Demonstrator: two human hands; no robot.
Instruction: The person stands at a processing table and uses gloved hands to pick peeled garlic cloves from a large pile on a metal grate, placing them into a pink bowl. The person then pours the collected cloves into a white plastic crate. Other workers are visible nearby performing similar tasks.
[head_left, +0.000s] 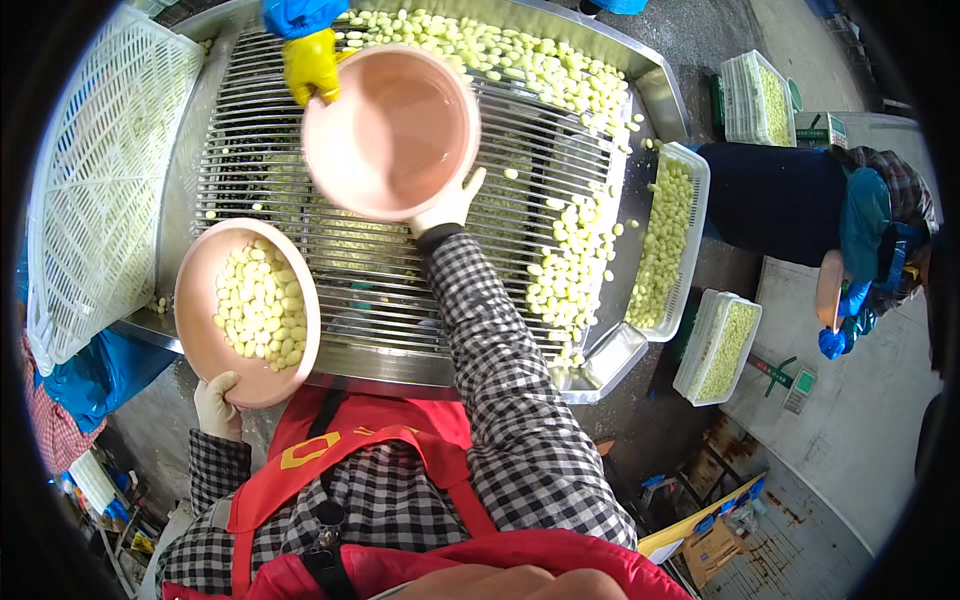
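My left hand (219, 405), in a pale glove, grips the near rim of a pink bowl (196, 304) at the lower left. Pale green oval pieces (262, 307), perhaps beans or fruit, lie in that tilted bowl. My right hand (450, 202), also gloved, holds the near rim of a second pink bowl (390, 135), which has none of the pieces in it. A co-worker's yellow-gloved hand (311, 66) holds this bowl's far left rim. Both bowls are over a metal bar rack (360, 247), with more pieces heaped along its far and right sides.
A white slatted crate (112, 172) leans at the left. A filled white basket (694, 240) stands at the rack's right end. Farther right are stacked filled baskets (701, 349), scales (801, 386) and a co-worker (862, 202) holding another pink bowl.
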